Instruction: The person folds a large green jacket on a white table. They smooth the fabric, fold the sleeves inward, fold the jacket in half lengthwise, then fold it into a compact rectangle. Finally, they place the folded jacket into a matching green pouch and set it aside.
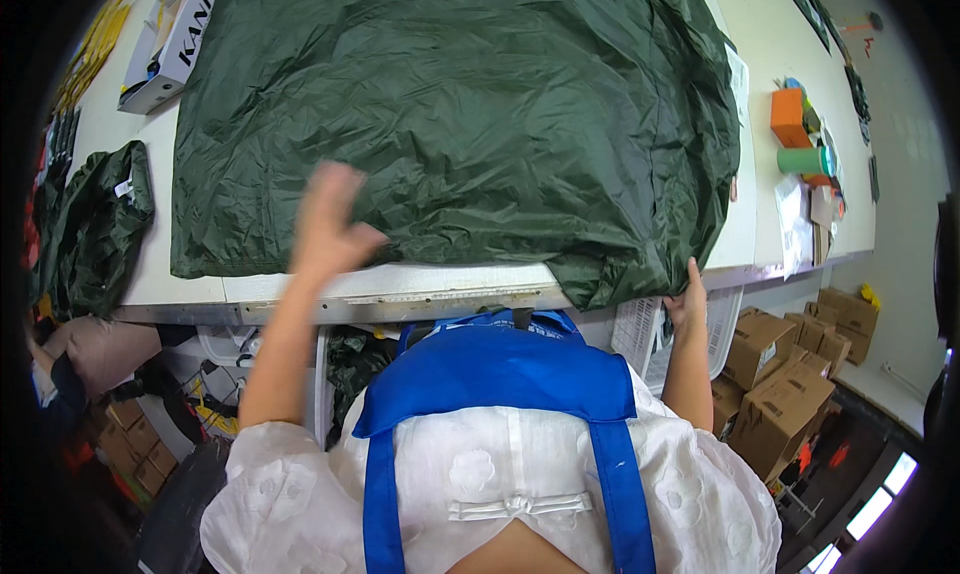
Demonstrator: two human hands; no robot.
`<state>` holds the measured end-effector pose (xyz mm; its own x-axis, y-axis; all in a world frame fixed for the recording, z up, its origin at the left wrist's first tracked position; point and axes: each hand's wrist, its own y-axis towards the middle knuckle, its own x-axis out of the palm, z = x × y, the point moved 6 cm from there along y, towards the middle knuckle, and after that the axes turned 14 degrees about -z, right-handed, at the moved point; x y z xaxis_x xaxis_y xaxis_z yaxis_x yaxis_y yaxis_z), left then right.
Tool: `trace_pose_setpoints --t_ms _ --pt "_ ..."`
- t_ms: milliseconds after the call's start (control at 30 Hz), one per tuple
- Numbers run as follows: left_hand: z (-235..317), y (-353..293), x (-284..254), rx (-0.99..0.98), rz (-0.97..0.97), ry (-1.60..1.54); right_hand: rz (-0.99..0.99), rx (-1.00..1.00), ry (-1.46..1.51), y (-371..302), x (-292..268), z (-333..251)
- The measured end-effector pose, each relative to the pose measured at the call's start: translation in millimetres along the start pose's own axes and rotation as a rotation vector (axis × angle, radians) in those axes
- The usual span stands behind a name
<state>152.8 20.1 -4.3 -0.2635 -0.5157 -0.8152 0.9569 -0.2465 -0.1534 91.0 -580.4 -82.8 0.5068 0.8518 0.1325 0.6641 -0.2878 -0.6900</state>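
Note:
A large dark green crinkled fabric sheet (470, 114) lies spread over the white table (300, 282). My left hand (328, 224) rests flat on its near edge, fingers apart and pointing away from me. My right hand (688, 299) pinches the fabric's near right corner where it hangs over the table's front edge. A blue apron over a white blouse fills the bottom of the view.
A bundle of the same green fabric (95, 224) sits at the table's left end. A white cardboard box (170, 44) lies at the far left. An orange box (788, 116) and a green roll (802, 160) stand at right. Brown cartons (785, 374) are stacked on the floor.

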Motion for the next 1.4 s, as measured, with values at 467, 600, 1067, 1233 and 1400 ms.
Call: trace_pose_setpoints --t_ms 467,600,1067,1233,1400 --pt "82.5 19.4 19.8 0.266 -0.042 0.033 -0.579 -0.401 0.151 -11.2 33.1 -15.0" --pt "82.0 12.8 10.4 0.249 0.025 0.143 -0.693 -0.543 0.089 -48.8 61.1 -54.3" --pt "189.9 4.9 121.1 0.154 -0.589 0.030 -0.733 -0.141 -1.067 -108.3 -52.2 -18.8" --pt "272.9 14.0 230.9 0.504 -0.510 0.035 -0.631 -0.193 -1.599 -97.9 -89.2 -2.8" --pt "266.8 2.5 238.1 0.327 -0.398 0.254 -0.584 -0.188 -1.082 -20.4 -121.8 -64.5"
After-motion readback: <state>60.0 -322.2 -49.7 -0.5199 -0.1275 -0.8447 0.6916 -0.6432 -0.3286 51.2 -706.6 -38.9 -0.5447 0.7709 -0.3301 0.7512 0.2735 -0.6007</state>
